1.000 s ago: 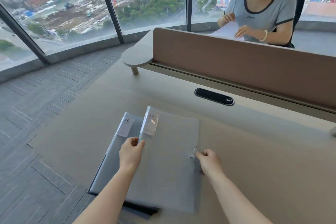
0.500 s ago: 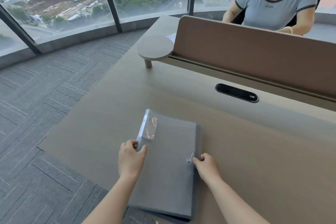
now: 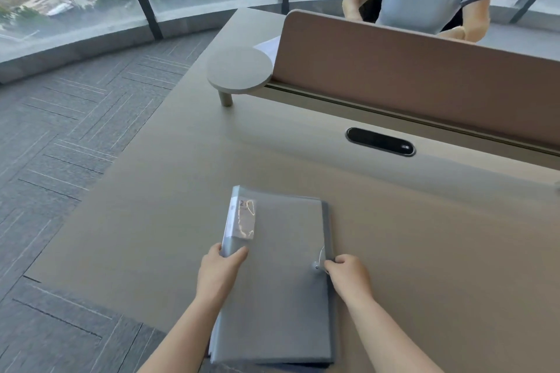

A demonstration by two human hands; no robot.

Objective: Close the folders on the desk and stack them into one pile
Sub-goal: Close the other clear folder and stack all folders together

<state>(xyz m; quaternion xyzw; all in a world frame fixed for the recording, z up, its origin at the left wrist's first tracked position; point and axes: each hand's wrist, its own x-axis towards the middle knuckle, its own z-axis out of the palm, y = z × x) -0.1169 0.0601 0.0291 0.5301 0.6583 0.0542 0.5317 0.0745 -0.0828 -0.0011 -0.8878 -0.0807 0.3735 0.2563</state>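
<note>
— Wide windows curve behind the tan desk (image 3: 169,197). Where are the folders (image 3: 278,281)?

— Near the desk's front edge, grey, shut, stacked in one pile; the top one carries a label (image 3: 242,219) marked 2.

— And the hands?

— The left hand (image 3: 218,269) pinches the spine side; the right hand (image 3: 348,274) grips the opposite edge by the elastic cord (image 3: 319,257).

Top grey folder (image 3: 281,281) got slid left over the lower folder (image 3: 328,281), whose labelled spine no longer showed. Left hand (image 3: 219,269) and right hand (image 3: 348,275) kept gripping its edges. Pile sat squared on the desk (image 3: 424,236).
</note>
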